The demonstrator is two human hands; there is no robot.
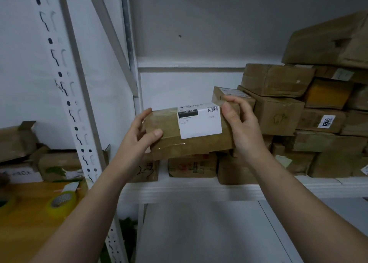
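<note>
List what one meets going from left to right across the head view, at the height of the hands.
Slotted white upright, left hand, held parcel, right hand, box with the 1206 sticker.

A white shelf [199, 191] runs across the middle. On its right, brown cardboard boxes [278, 79] are stacked touching each other. One bears a 1206 sticker [326, 121], and a yellow parcel [326, 93] sits among them. A slotted white post [65, 95] stands left, and a roll of yellow tape [60, 202] lies near left.
</note>
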